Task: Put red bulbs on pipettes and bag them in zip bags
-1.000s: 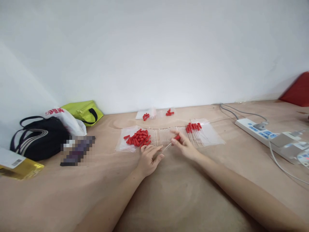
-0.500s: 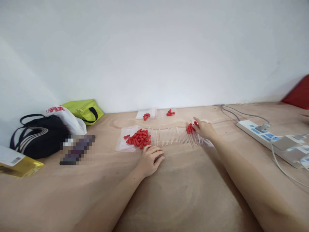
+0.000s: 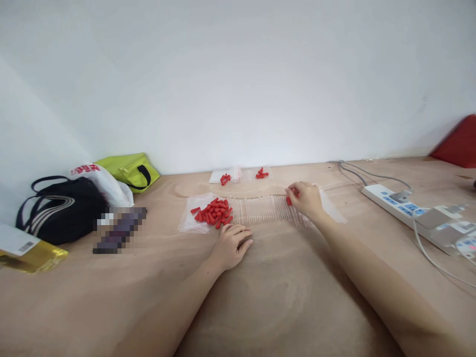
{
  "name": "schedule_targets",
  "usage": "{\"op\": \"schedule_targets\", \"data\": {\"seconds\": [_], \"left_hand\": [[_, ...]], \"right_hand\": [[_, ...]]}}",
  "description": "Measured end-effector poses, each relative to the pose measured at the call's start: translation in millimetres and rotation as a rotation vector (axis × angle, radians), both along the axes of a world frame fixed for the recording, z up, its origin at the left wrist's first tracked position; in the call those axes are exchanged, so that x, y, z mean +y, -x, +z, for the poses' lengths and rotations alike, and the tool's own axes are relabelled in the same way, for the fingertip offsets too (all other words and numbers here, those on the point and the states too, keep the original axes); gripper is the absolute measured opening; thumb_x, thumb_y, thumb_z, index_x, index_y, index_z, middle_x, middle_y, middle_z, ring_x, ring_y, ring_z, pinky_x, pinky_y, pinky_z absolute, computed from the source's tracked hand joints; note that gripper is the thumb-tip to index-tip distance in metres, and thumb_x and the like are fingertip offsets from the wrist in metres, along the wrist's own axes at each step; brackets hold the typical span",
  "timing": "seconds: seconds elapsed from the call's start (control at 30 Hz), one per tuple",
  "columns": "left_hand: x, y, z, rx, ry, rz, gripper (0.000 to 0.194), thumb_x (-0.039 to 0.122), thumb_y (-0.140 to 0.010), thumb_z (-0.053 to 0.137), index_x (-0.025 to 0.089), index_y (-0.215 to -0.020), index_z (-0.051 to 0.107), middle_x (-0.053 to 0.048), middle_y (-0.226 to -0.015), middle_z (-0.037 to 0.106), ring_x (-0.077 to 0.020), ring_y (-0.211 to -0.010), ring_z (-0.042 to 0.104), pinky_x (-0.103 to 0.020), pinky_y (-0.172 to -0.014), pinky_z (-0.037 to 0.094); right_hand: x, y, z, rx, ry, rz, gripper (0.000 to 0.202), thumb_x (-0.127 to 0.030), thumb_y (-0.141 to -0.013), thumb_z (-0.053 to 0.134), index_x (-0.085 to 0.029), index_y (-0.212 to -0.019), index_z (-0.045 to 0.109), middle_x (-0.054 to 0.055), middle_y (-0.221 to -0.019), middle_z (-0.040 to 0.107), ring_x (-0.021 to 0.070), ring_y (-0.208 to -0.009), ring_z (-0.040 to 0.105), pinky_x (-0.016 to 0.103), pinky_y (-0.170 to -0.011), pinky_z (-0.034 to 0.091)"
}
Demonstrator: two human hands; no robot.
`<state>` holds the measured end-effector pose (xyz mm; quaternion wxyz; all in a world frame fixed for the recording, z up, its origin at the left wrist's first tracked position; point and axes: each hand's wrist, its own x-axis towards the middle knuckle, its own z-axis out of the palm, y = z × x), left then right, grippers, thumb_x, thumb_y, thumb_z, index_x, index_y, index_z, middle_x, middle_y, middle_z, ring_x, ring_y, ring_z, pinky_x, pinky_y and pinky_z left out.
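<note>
A heap of red rubber bulbs (image 3: 213,212) lies on clear plastic bags (image 3: 189,224) left of centre. Beside it stretches a row of thin clear tubes (image 3: 266,208) laid side by side. My left hand (image 3: 232,245) rests palm down on the table just below the heap, fingers loosely spread, holding nothing. At the right end of the row, my right hand (image 3: 307,198) has its thumb and fingertips closed on a red bulb (image 3: 289,201), partly hidden by the fingers. Under and right of that hand lies another clear bag (image 3: 332,208).
Two small bags with red bulbs (image 3: 225,179) (image 3: 262,173) lie near the wall. On the left are a black bag (image 3: 69,208), a green bag (image 3: 126,168), a white bag and a blurred dark object (image 3: 121,230). A white power strip (image 3: 401,210) with cables lies right.
My right hand has shifted slightly left, over the red bulbs at the row's right end, and its fingers have come together. More of the bag on the right shows. My left hand stays put.
</note>
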<state>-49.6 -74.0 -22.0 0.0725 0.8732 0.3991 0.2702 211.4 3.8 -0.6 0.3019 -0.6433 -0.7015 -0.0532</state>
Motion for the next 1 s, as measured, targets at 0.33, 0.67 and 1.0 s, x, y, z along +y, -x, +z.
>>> {"op": "schedule_targets", "data": {"seconds": [0.33,0.67,1.0], "left_hand": [[-0.3,-0.5,-1.6,0.043,-0.012,0.003,0.017,0.026,-0.081,0.049,0.022,-0.093,0.061,-0.002,-0.097,0.063,-0.0177,-0.092,0.054,-0.036,-0.084,0.032],[22.2,23.6,-0.4,0.106,-0.310,0.656,0.015,0.035,-0.070,0.061,0.021,-0.074,0.063,-0.006,-0.078,0.058,-0.0240,-0.079,0.049,-0.039,-0.073,0.028],[19.4,19.3,0.6,0.027,-0.338,0.588,0.009,0.026,-0.077,0.053,0.020,-0.075,0.059,-0.006,-0.083,0.060,-0.0243,-0.084,0.050,-0.040,-0.076,0.027]], "right_hand": [[0.7,58.3,-6.1,-0.080,0.502,-0.213,0.032,-0.040,-0.074,0.047,-0.014,-0.081,0.065,0.014,-0.086,0.065,0.0255,-0.087,0.057,0.036,-0.076,0.032],[6.0,66.8,-4.5,-0.077,0.533,-0.236,0.029,-0.028,-0.075,0.044,-0.010,-0.087,0.064,0.017,-0.089,0.064,0.0262,-0.084,0.059,0.037,-0.073,0.033],[-19.6,61.3,-24.8,-0.006,-0.058,0.081,0.023,-0.023,-0.083,0.035,-0.012,-0.081,0.055,0.012,-0.079,0.062,0.0218,-0.078,0.056,0.035,-0.073,0.032]]}}
